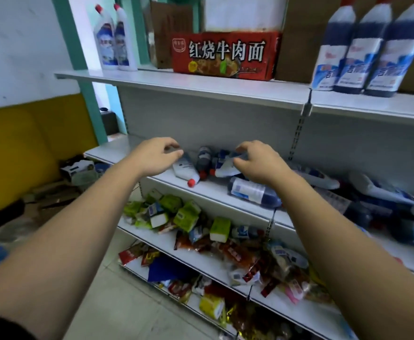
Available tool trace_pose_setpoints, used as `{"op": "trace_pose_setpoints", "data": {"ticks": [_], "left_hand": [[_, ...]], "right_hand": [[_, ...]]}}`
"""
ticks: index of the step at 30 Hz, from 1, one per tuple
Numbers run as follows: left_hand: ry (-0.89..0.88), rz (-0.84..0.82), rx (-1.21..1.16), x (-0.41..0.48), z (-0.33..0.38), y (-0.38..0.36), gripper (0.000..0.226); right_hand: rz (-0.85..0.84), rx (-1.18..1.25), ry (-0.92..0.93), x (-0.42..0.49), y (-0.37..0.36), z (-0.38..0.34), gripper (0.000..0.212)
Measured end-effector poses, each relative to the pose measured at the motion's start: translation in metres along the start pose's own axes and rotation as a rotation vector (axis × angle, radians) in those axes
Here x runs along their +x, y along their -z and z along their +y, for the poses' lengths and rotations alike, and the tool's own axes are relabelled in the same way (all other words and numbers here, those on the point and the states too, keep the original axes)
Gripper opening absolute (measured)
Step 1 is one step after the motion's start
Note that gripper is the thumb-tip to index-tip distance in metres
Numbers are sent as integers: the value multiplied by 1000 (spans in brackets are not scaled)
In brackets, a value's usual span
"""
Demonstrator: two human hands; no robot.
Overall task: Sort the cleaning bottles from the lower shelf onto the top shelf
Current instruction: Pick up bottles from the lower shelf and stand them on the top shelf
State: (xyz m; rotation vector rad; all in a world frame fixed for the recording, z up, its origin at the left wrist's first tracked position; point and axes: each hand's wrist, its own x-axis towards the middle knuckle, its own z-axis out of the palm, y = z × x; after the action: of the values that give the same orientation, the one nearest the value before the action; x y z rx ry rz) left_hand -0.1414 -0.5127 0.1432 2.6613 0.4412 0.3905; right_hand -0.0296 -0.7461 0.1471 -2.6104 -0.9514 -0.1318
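Snack packs litter the two nearest shelves; they are no part of the task.

On the lower shelf, cleaning bottles lie on their sides, from mid-shelf out to the right end. A blue bottle lies along the front edge. Behind it, a white bottle points its red cap at the front edge, with a dark bottle beside it.

The left hand hovers just beside the white bottle's base, its fingers loosely curled and holding nothing. The right hand arches over a white-and-blue bottle, with fingers and thumb curved to either side. Whether it grips the bottle cannot be told.

On the top shelf, two white bottles stand at the left end and three blue ones towards the right. A red box sits between the two groups.

Judgement: the step in hand is the pick-up, one bottle per hand. Next, each hand must close firmly round a bottle's body, lift it clear of its neighbours, turn it upright and stand it beside its own kind. Many bottles remain to be moved.
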Motion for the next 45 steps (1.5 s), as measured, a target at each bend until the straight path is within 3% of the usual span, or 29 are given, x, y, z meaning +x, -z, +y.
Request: {"op": "trace_pose_setpoints", "data": {"ticks": [11,16,18,22,29,32,37,45], "left_hand": [[17,-118,-1,102,-93,-39,43],[22,-205,-29,161,-123,-69,46],[6,-262,-19,177,-133,-83,51],[-114,-407,117,206,-155,-107,58],[-335,-586,348,260,-189,-137,104],[-569,-542,401,279,-203,-147,108],[-811,-458,286,291,-224,-151,95],[-890,-414,351,313,-288,-129,100]], "right_hand": [[-142,57,-52,121,-100,-9,36],[-230,29,-105,174,-141,-1,17],[-263,9,-138,189,-156,3,24],[-264,-77,-222,206,-181,2,50],[-240,-199,-389,229,-213,-18,60],[-195,-163,-562,244,-224,-30,63],[-109,-20,-784,262,-239,-45,76],[-116,45,-803,270,-249,-56,83]]}}
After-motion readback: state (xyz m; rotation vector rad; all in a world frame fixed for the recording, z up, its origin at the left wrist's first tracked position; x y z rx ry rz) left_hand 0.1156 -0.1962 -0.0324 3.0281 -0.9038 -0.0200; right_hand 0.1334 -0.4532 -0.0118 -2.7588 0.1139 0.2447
